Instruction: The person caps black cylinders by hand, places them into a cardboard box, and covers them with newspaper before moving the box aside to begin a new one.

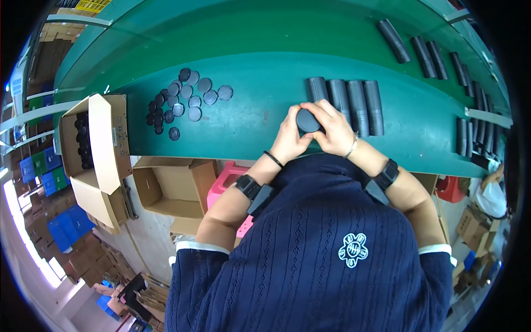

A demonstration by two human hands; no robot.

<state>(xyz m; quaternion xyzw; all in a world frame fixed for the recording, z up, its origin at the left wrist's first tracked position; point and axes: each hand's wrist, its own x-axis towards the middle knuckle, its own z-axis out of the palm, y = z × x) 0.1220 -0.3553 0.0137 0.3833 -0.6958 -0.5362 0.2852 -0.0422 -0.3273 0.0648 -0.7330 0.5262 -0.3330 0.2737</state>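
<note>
Both hands meet at the near edge of a green conveyor belt [260, 77], closed around one dark cylinder [308, 120] whose round black end faces the camera. My left hand [290, 138] grips it from the left and my right hand [331, 130] wraps over its top and right side. Just behind the hands, several matching dark grey cylinders [348, 102] lie side by side on the belt. To the left lies a loose pile of round black caps [182, 99].
An open cardboard box [94, 144] holding black parts stands at the belt's left end, with more open cartons [174, 188] and a pink stool [224, 185] under the edge. Further cylinders [423, 52] lie along the far right of the belt. Another person [492, 193] is at the right.
</note>
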